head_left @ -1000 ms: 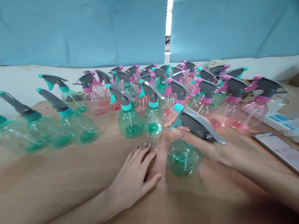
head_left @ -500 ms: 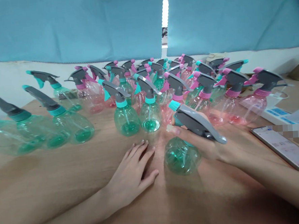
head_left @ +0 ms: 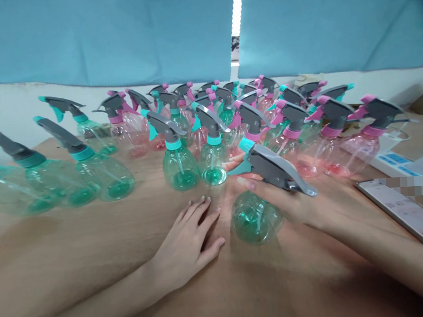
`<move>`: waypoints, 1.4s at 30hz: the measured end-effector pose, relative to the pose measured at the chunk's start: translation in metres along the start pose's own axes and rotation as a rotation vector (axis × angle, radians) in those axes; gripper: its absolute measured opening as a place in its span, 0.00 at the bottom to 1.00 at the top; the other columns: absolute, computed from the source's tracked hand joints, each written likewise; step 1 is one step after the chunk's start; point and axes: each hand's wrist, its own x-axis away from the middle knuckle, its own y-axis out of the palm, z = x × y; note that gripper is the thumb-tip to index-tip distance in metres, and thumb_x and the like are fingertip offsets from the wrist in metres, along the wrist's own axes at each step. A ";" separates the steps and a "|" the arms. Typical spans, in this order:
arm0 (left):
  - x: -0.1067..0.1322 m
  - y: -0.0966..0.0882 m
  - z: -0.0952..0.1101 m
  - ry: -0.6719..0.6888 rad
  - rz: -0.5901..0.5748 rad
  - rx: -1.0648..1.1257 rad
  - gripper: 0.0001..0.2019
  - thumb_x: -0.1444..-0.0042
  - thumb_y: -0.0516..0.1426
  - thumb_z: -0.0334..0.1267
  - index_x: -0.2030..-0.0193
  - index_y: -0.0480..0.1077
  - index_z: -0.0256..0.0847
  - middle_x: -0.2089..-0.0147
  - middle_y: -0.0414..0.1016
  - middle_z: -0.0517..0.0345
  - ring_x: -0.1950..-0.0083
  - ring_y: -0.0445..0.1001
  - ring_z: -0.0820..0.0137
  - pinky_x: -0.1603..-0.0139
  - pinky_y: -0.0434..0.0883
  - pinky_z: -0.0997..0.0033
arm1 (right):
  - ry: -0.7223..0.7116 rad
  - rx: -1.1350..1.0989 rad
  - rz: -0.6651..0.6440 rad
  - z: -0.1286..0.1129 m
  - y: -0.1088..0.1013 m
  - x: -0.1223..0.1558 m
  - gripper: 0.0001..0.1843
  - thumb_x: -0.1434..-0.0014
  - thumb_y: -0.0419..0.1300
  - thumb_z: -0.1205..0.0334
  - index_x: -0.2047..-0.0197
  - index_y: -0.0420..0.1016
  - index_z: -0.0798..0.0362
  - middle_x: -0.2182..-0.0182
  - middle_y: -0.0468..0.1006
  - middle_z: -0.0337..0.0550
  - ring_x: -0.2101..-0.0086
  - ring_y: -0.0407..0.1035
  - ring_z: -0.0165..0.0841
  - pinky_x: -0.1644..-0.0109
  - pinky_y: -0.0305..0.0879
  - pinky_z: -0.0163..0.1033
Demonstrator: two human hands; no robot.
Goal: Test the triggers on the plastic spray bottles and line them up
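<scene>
My right hand (head_left: 293,203) is around the neck of a green spray bottle (head_left: 254,220), thumb on the near side and fingertips showing beyond its turquoise trigger. The bottle's grey head has a turquoise nozzle pointing left. Whether its base touches the table cannot be told. My left hand (head_left: 186,239) lies flat on the wooden table (head_left: 131,244), fingers spread, holding nothing. Just beyond its fingertips stand two green spray bottles, one to the left (head_left: 180,167) and a narrower-looking one (head_left: 212,163) beside it.
Pink and green spray bottles crowd the back, including a pink one (head_left: 363,147) at the right. Several green bottles (head_left: 108,176) stand in a row on the left. A phone (head_left: 397,211) lies at the right, near a white and blue box (head_left: 394,159). A blue curtain (head_left: 100,41) hangs behind.
My right hand and its spray bottle have shifted slightly left and away from me. Its fingers now show stretched beyond the trigger, which is more visible. My left hand stays in place.
</scene>
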 end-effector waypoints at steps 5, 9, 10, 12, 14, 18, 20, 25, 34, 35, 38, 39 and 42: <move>0.000 -0.002 0.000 0.007 -0.025 -0.039 0.24 0.36 0.53 0.46 0.37 0.63 0.37 0.32 0.59 0.40 0.32 0.57 0.52 0.35 0.56 0.46 | -0.002 -0.235 -0.104 -0.007 -0.001 -0.004 0.10 0.42 0.55 0.65 0.59 0.74 0.45 0.70 0.78 0.38 0.63 0.75 0.36 0.54 0.72 0.43; 0.000 -0.002 0.000 0.012 -0.018 -0.033 0.24 0.36 0.54 0.46 0.37 0.63 0.36 0.32 0.58 0.40 0.32 0.56 0.51 0.35 0.56 0.47 | 0.007 -0.325 -0.134 -0.001 0.000 -0.003 0.16 0.42 0.55 0.67 0.51 0.73 0.45 0.64 0.80 0.38 0.63 0.76 0.33 0.54 0.73 0.42; 0.000 -0.002 0.000 0.012 -0.017 -0.034 0.24 0.36 0.54 0.46 0.37 0.63 0.37 0.32 0.58 0.41 0.32 0.56 0.51 0.34 0.56 0.47 | 0.013 -0.321 -0.137 0.000 0.000 -0.002 0.16 0.42 0.56 0.66 0.51 0.72 0.46 0.62 0.80 0.39 0.63 0.76 0.33 0.55 0.73 0.42; 0.001 -0.002 0.000 0.012 -0.020 -0.044 0.24 0.36 0.53 0.46 0.36 0.63 0.38 0.32 0.58 0.41 0.32 0.56 0.52 0.34 0.56 0.47 | 0.010 -0.316 -0.122 0.002 0.000 -0.002 0.16 0.42 0.57 0.64 0.50 0.72 0.47 0.57 0.79 0.42 0.62 0.75 0.33 0.57 0.74 0.41; 0.001 -0.002 0.000 0.013 -0.026 -0.055 0.24 0.35 0.53 0.47 0.36 0.62 0.38 0.32 0.58 0.42 0.32 0.56 0.53 0.35 0.56 0.47 | 0.013 -0.300 -0.111 0.001 0.000 -0.002 0.16 0.42 0.57 0.64 0.51 0.73 0.47 0.54 0.78 0.43 0.62 0.75 0.33 0.58 0.74 0.40; -0.001 -0.002 0.000 0.019 -0.022 -0.058 0.24 0.35 0.53 0.47 0.37 0.63 0.37 0.32 0.58 0.41 0.32 0.56 0.52 0.35 0.57 0.47 | 0.029 -0.262 -0.097 0.001 0.000 -0.003 0.15 0.44 0.57 0.66 0.52 0.73 0.47 0.54 0.78 0.42 0.64 0.75 0.31 0.58 0.74 0.39; -0.001 -0.001 0.000 0.025 -0.017 -0.062 0.24 0.35 0.53 0.46 0.37 0.63 0.37 0.32 0.59 0.41 0.32 0.56 0.52 0.35 0.57 0.47 | 0.018 -0.260 -0.082 0.002 0.001 -0.003 0.15 0.43 0.57 0.65 0.52 0.73 0.47 0.56 0.79 0.42 0.65 0.75 0.31 0.59 0.74 0.38; 0.002 -0.001 -0.001 0.035 -0.021 -0.092 0.24 0.35 0.52 0.46 0.36 0.61 0.36 0.32 0.57 0.41 0.31 0.55 0.53 0.35 0.56 0.47 | -0.022 -0.248 -0.071 0.001 0.002 -0.004 0.15 0.44 0.56 0.65 0.53 0.73 0.46 0.57 0.79 0.41 0.66 0.75 0.31 0.61 0.74 0.38; 0.000 -0.003 0.000 0.035 -0.029 -0.098 0.24 0.35 0.52 0.46 0.36 0.61 0.37 0.32 0.58 0.40 0.32 0.56 0.53 0.36 0.59 0.48 | -0.019 -0.254 -0.098 0.003 0.001 -0.001 0.21 0.43 0.55 0.66 0.46 0.69 0.43 0.60 0.80 0.40 0.69 0.75 0.32 0.63 0.74 0.38; 0.000 -0.003 0.000 0.034 -0.027 -0.097 0.24 0.35 0.53 0.46 0.36 0.62 0.37 0.32 0.58 0.40 0.32 0.56 0.53 0.37 0.59 0.48 | -0.006 -0.251 -0.107 0.003 0.001 -0.001 0.22 0.42 0.55 0.66 0.45 0.69 0.43 0.60 0.80 0.40 0.69 0.75 0.32 0.64 0.73 0.38; 0.000 -0.003 0.000 0.033 -0.023 -0.088 0.23 0.35 0.53 0.46 0.37 0.62 0.37 0.33 0.59 0.41 0.32 0.56 0.53 0.36 0.59 0.48 | -0.003 -0.254 -0.103 0.005 0.001 0.000 0.22 0.41 0.56 0.66 0.44 0.68 0.44 0.62 0.81 0.39 0.68 0.75 0.32 0.64 0.73 0.37; 0.000 -0.003 0.000 0.032 -0.025 -0.083 0.23 0.35 0.53 0.46 0.37 0.62 0.38 0.33 0.59 0.42 0.32 0.56 0.54 0.36 0.59 0.48 | -0.007 -0.256 -0.100 0.006 0.001 0.000 0.22 0.41 0.56 0.66 0.44 0.68 0.44 0.62 0.81 0.39 0.68 0.75 0.32 0.64 0.72 0.37; 0.000 -0.003 0.001 0.029 -0.033 -0.079 0.23 0.35 0.52 0.46 0.37 0.62 0.37 0.33 0.59 0.42 0.32 0.56 0.54 0.37 0.60 0.48 | -0.006 -0.255 -0.109 0.008 0.001 0.001 0.22 0.41 0.56 0.67 0.44 0.69 0.44 0.62 0.81 0.39 0.69 0.75 0.32 0.64 0.72 0.38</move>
